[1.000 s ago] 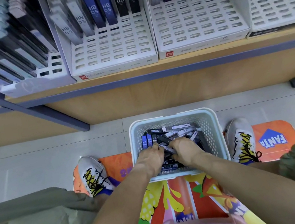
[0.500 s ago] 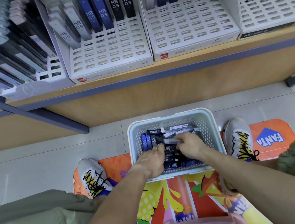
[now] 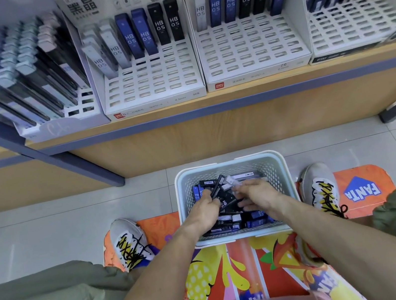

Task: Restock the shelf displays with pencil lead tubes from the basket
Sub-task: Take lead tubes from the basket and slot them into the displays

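Below a wooden shelf (image 3: 209, 100) of slotted display trays (image 3: 253, 46), a pale basket (image 3: 228, 167) sits on the tiled floor (image 3: 47, 227). Inside it, the left hand (image 3: 203, 210) grips a black lead tube (image 3: 221, 195), while the right hand (image 3: 258, 193) pinches a clear one (image 3: 232, 180) above the loose tubes.

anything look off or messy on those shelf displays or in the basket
Nothing looks damaged or spilled. The tubes in the basket lie jumbled at all angles, which fits loose stock. The two middle display trays hold only a back row of tubes, front slots bare. Both hands grip tubes in the basket.
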Demonstrator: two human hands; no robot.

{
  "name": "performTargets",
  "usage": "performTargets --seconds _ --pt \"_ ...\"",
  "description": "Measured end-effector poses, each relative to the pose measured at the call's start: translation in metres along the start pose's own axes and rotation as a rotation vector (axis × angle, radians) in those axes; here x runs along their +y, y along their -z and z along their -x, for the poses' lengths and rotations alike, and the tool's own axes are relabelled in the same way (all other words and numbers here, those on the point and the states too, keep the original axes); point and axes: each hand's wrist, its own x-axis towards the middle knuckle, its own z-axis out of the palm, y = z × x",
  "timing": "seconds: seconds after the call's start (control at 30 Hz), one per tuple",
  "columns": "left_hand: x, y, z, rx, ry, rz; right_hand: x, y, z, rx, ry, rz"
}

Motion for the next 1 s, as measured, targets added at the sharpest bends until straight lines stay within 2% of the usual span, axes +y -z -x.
performTargets --seconds 0.1,0.17,0.4,0.6,0.7,0.83,1.0 --pt "-0.002 -0.009 -0.009 0.0 0.11 0.171 -0.001 -0.013 0.007 -0.048 -0.014 -0.19" --pt "-0.001 -0.012 -0.008 -0.011 0.13 0.249 0.0 -0.02 0.008 -0.046 0.013 -0.189" --pt "-0.003 -0.014 -0.004 -0.006 0.083 0.368 0.001 -0.022 0.01 0.019 0.081 -0.191" --pt "-0.006 -0.017 -0.005 0.038 -0.002 0.321 -0.009 -0.019 0.015 0.079 0.085 -0.244" --pt "-0.003 -0.019 -0.008 0.011 0.081 0.528 -0.011 -0.017 0.014 0.093 0.054 -0.193" --pt "0.002 -0.017 -0.011 0.05 0.137 0.867 -0.003 -0.014 0.015 0.083 0.12 0.074" --pt "0.012 -0.014 -0.004 0.047 0.09 0.941 -0.002 -0.018 0.022 -0.106 0.2 0.088"
